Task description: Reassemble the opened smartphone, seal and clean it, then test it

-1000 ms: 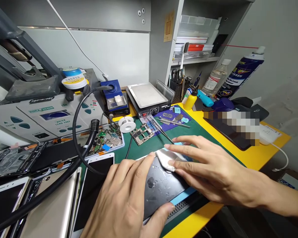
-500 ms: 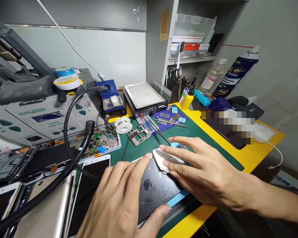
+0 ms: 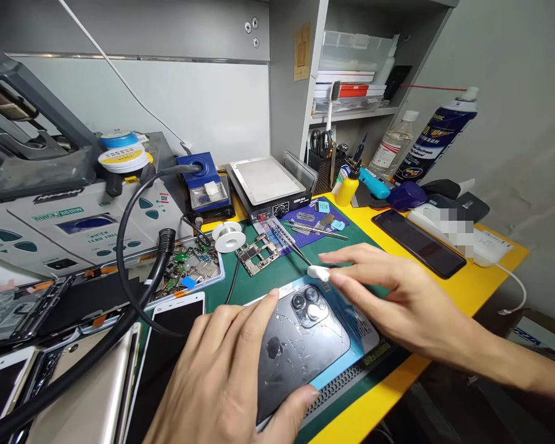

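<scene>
A dark smartphone (image 3: 292,354) lies back up, its rear glass cracked and its camera lenses in view. My left hand (image 3: 224,370) grips it by the edges, thumb on the near side and fingers on the far side, covering its left end. Beneath it is a light blue printed surface (image 3: 345,311), partly hidden. My right hand (image 3: 391,296) pinches a small wad of white cloth (image 3: 318,273) just beyond the camera corner, apart from the glass. Tweezers (image 3: 290,243) lie with one end close to the cloth.
A bare circuit board (image 3: 259,253) and a solder spool (image 3: 228,237) lie behind the phone. A black hose (image 3: 143,308) arches over several phones at left. A heating plate (image 3: 268,179) stands at the back; a yellow bottle (image 3: 348,188) and a black phone (image 3: 419,242) are at right.
My right hand has moved the white cloth off the phone's back towards the far right, uncovering the camera lenses. My left hand keeps its grip on the phone. The view has shifted slightly.
</scene>
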The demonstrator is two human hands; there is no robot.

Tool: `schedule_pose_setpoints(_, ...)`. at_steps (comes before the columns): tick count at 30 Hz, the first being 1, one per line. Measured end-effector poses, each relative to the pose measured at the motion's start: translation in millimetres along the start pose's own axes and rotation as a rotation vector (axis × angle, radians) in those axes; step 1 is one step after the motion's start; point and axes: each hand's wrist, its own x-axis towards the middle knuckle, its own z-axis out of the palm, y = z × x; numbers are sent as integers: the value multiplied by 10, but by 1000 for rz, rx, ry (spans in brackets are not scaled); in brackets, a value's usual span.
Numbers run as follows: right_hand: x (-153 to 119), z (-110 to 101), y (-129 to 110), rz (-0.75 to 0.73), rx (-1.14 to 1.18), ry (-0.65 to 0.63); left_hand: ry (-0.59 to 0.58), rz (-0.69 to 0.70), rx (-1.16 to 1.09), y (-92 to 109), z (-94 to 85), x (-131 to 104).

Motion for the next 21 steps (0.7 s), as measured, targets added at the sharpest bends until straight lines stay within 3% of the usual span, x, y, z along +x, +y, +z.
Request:
schedule_pose_setpoints(5,-37,101,18,-334,-135,-77,6,42,11,-35,1,-35)
schedule_pose_setpoints(10,-19,95,57,-361,-230,-52,5,57,9,-26,-10,-15)
schedule_pose_setpoints(21,21,76,52,-403,-142,-56,1,55,-27,-54,20,-36)
